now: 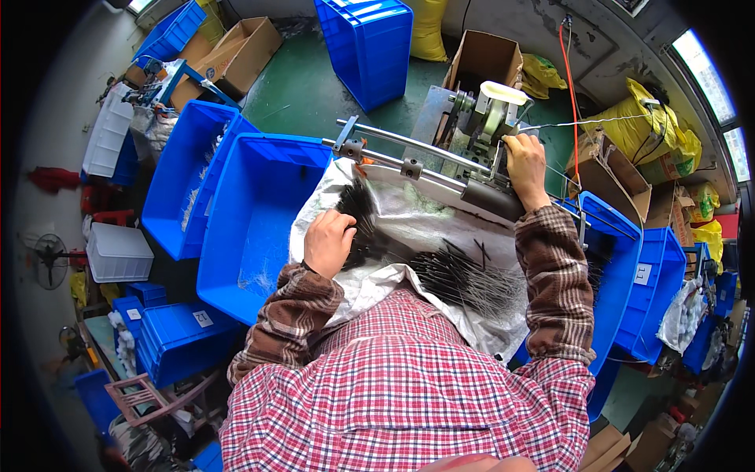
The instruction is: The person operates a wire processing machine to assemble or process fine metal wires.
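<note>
My left hand (pixel 329 242) is over the left side of a white sheet (pixel 405 212) across my lap, its fingers curled in beside a bunch of thin black rods (pixel 355 211). Whatever it pinches, if anything, is hidden. A second pile of thin dark rods (pixel 464 279) lies on the sheet between my arms. My right hand (pixel 525 164) is closed at the right side of a small bench machine (pixel 489 118) with a pale wheel or belt; what its fingers grip is covered. Metal guide bars (pixel 417 147) run left from the machine.
Blue bins flank me, one at the left (pixel 259 212) and one at the right (pixel 621 267). A tall blue crate (pixel 370 55) stands ahead. An open cardboard box (pixel 484 59) sits behind the machine. A red hose (pixel 572 102) hangs at its right, near yellow sacks (pixel 649 130).
</note>
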### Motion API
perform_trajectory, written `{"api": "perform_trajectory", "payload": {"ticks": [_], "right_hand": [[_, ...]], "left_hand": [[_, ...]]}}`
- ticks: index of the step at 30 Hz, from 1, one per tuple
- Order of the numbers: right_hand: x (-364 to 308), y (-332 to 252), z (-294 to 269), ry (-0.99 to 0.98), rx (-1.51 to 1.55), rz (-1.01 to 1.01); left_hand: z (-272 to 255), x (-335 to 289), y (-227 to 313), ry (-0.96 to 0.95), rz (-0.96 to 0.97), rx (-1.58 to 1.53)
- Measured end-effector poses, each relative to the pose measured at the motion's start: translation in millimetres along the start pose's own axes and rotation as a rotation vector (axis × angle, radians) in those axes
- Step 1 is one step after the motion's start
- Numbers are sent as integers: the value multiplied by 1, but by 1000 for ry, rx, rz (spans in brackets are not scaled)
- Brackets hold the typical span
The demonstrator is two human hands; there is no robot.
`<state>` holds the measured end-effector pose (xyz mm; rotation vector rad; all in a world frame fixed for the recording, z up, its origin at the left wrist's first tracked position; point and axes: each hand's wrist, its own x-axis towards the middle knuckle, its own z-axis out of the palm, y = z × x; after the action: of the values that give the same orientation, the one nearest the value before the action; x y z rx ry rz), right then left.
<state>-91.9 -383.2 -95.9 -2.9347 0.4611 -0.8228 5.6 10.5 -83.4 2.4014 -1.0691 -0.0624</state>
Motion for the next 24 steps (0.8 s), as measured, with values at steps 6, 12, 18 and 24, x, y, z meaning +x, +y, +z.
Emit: {"api": "perform_trajectory", "payload": {"ticks": [6, 12, 18, 24], "right_hand": [[0, 3, 3, 2, 22, -23], [0, 1, 2, -30, 46, 2], [-5, 7, 1, 14, 113, -16], [-29, -10, -43, -53, -251, 149]], "left_hand": [[-3, -4, -2, -50, -41, -3], [-6, -12, -5, -118, -69, 4], [-20, -19, -5, -110, -96, 143], [-12, -32, -24, -76, -150, 19]]}}
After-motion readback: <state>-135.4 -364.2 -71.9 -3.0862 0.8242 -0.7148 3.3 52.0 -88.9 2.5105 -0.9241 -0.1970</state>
